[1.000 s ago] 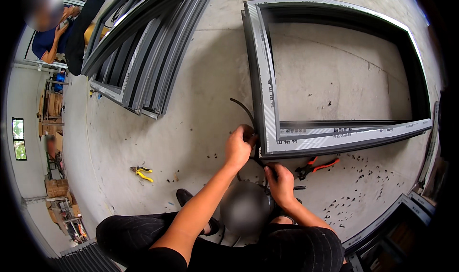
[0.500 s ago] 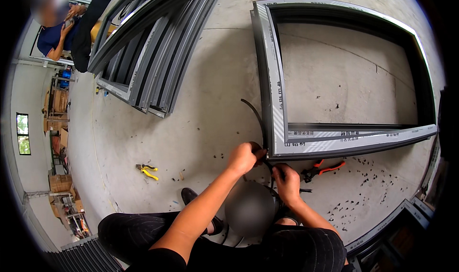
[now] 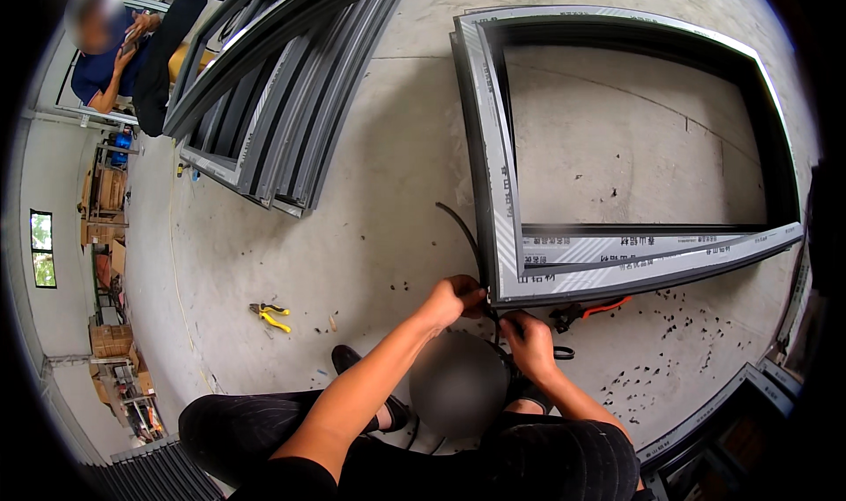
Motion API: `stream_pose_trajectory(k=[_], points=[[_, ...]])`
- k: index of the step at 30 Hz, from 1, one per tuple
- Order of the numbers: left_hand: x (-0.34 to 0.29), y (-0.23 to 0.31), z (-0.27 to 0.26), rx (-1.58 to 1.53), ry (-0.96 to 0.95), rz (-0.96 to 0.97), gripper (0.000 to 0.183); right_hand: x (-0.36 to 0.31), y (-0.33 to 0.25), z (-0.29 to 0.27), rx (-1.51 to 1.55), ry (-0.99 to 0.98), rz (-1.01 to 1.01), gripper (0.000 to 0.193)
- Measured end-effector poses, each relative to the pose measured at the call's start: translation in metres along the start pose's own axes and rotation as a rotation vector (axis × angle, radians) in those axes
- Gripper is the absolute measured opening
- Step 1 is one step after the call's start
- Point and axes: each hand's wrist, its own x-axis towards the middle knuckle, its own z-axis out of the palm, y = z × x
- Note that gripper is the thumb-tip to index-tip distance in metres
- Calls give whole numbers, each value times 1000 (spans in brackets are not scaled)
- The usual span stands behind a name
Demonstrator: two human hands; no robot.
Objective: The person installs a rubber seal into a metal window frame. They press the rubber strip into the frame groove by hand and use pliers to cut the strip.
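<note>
Holding black strip [image 3: 468, 227] in a narrow pinch of left hand [image 3: 460, 298] and right hand [image 3: 530, 342], just beside near-left corner of grey frame [image 3: 643, 259]. Looks light, soft and springy, probably not slippery; best taken between thumb and finger, close to the corner.

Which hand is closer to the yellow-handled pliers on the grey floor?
Left. The left hand is to the right of the yellow-handled pliers, not touching them; the right hand is farther right.
</note>
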Motion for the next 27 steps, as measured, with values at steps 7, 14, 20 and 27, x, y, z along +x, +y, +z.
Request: stream_pose_trajectory(k=[7,14,20,27], points=[[-11,-10,-6,-103,-108,-59,20,-5,5,-2,8,-115,32,19],[10,2,-15,-198,-52,-29,28,-3,10,-8,17,-133,11,20],[19,5,0,-104,40,46,27,-2,12,-11,12,-119,28,20],[21,-20,-9,-11,21,57,28,-3,23,14,10,-109,-59,20]])
